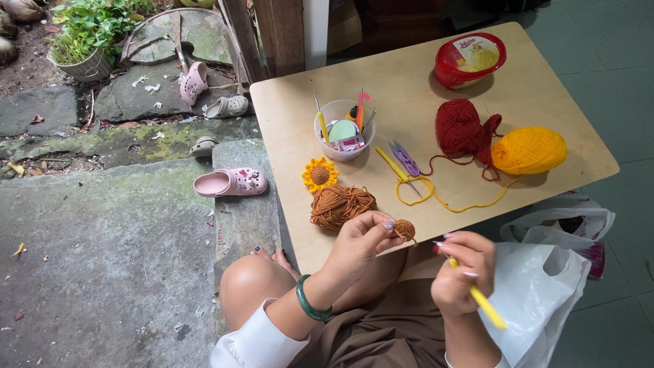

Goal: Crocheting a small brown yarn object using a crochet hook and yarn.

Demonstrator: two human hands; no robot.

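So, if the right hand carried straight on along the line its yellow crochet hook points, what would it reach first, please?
The right hand aims its yellow crochet hook up and to the left, so it would most likely first meet the small brown crocheted piece pinched in the left hand. Depth is unclear, though they look very close.

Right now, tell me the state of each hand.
Left hand: closed, pinching a small brown crocheted piece.
Right hand: closed around a yellow crochet hook.

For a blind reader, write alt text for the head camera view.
A left hand pinches a small brown crocheted disc while the right hand holds a yellow crochet hook, above a pale wooden table.
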